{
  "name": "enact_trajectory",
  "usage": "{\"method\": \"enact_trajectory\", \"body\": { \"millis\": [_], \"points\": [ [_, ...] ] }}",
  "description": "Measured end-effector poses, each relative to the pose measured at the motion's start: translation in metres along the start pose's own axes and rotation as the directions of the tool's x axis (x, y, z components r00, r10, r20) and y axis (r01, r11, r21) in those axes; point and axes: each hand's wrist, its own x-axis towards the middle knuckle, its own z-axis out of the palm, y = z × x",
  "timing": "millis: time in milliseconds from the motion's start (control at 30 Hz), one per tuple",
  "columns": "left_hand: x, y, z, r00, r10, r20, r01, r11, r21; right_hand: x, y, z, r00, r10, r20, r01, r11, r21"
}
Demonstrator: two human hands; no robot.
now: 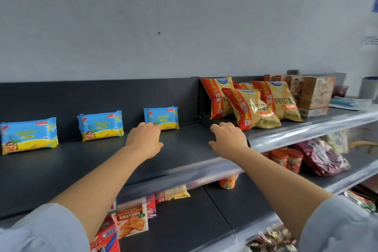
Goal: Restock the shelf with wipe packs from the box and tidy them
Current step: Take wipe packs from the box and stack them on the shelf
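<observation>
along the top shelf (81,170), blue wipe packs stand upright against the back panel in three spots, well apart: the left pack (28,136), the middle pack (101,125) and the right pack (163,115). the last two seem to have a second pack behind them. the box is out of view. the step looks like tidying rather than loading, since both hands are empty. the left hand (144,141) reaches palm down with fingers loosely bent, its tips at the lower front of the right pack; i cannot tell if they touch it. the right hand (229,142) hovers palm down and relaxed over bare shelf, just beside the snack bags (251,106). the next move likely calls for nudging that pack square or closing the gaps.
</observation>
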Motion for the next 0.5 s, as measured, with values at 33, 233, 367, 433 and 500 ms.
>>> {"method": "enact_trajectory", "body": {
  "millis": [33,233,367,433,500],
  "points": [
    [-0.005,0.006,-0.002,1.0,0.024,-0.009,-0.024,1.0,-0.01,-0.012,0.003,-0.004,1.0,0.023,-0.005,-0.023,1.0,0.0],
    [-0.032,0.053,-0.014,0.987,0.137,-0.087,-0.144,0.987,-0.078,-0.075,0.034,-0.025,0.991,0.132,-0.015,-0.132,0.991,-0.031],
    [-0.047,0.096,-0.018,0.97,0.224,-0.09,-0.23,0.971,-0.065,-0.114,0.065,-0.033,0.984,0.177,0.002,-0.176,0.979,-0.1],
    [-0.056,0.121,-0.015,0.959,0.27,-0.088,-0.275,0.96,-0.052,-0.134,0.082,-0.034,0.979,0.201,0.01,-0.199,0.973,-0.119],
    [-0.065,0.148,-0.011,0.946,0.312,-0.084,-0.316,0.948,-0.038,-0.155,0.1,-0.033,0.973,0.227,0.025,-0.222,0.966,-0.13]
  ]
}}
